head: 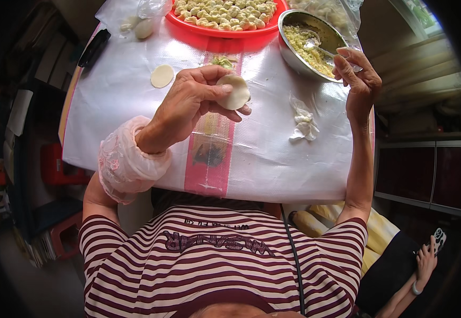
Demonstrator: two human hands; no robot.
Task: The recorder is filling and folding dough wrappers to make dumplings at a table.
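Note:
My left hand (198,93) holds a round dough wrapper (234,92) between thumb and fingers above the table. My right hand (357,71) is at the rim of a metal bowl (290,49), its thumb and fingers closed on the handle of a spoon (312,41). The spoon's head rests in a yellow-green chopped filling (304,47). Another round wrapper (162,76) lies flat on the table, left of my left hand. Beyond, a red round tray (222,32) bears many small filled dumplings (226,14).
A crumpled white tissue (305,123) lies below the bowl. Greenish scraps (223,62) are near the tray. A black object (94,47) lies at the left edge, beside a plastic bag with dough pieces (143,28). At lower right another person's hand (426,262) holds a phone (438,239).

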